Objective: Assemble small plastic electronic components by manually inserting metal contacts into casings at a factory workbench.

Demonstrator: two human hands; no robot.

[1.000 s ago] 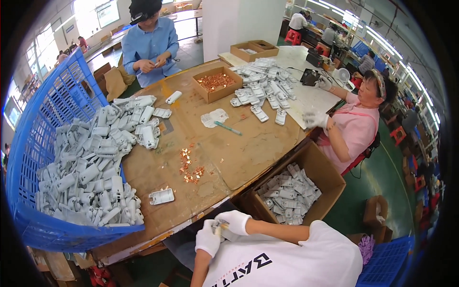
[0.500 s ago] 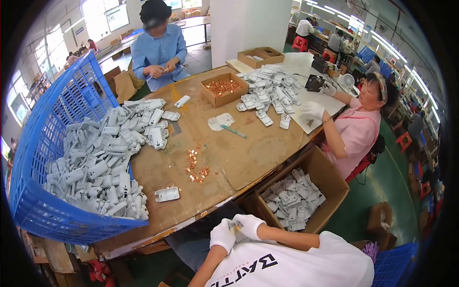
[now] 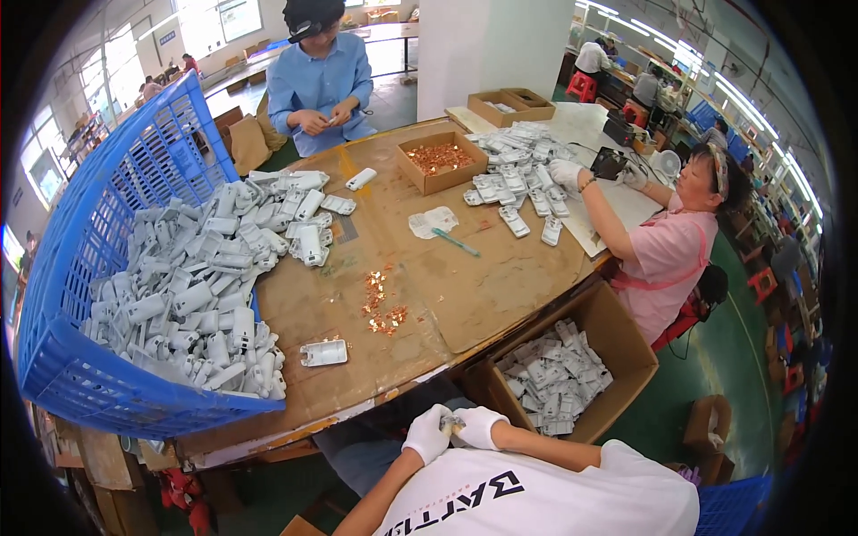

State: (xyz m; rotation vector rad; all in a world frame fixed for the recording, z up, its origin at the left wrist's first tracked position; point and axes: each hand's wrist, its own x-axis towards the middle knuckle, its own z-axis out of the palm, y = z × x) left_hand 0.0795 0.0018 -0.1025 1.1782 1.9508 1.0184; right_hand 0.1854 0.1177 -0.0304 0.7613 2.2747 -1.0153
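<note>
Low in the picture, my left hand [image 3: 428,434] and my right hand [image 3: 478,427] meet in front of my white shirt, both in white gloves. Between the closed fingers they pinch a small greyish part [image 3: 453,423], mostly hidden by the gloves. On the table edge nearest me lies a single white plastic casing [image 3: 323,353], its hollow side up. Beyond it, small copper pieces [image 3: 382,308] are scattered on the brown tabletop [image 3: 335,290]. To the right of my hands stands a cardboard box [image 3: 627,393] holding many white casings [image 3: 561,375].
A big blue crate [image 3: 143,413] on the left spills white casings [image 3: 192,299] onto the table. Farther back are a box of copper pieces [image 3: 431,183], a pen [image 3: 456,241] and another casing pile [image 3: 514,174]. A person in blue [image 3: 317,80] and one in pink [image 3: 666,241] work there.
My view has shifted slightly, so the table sits farther right. My hands stay together around the small part. The person in pink has reached a gloved hand to the casing pile.
</note>
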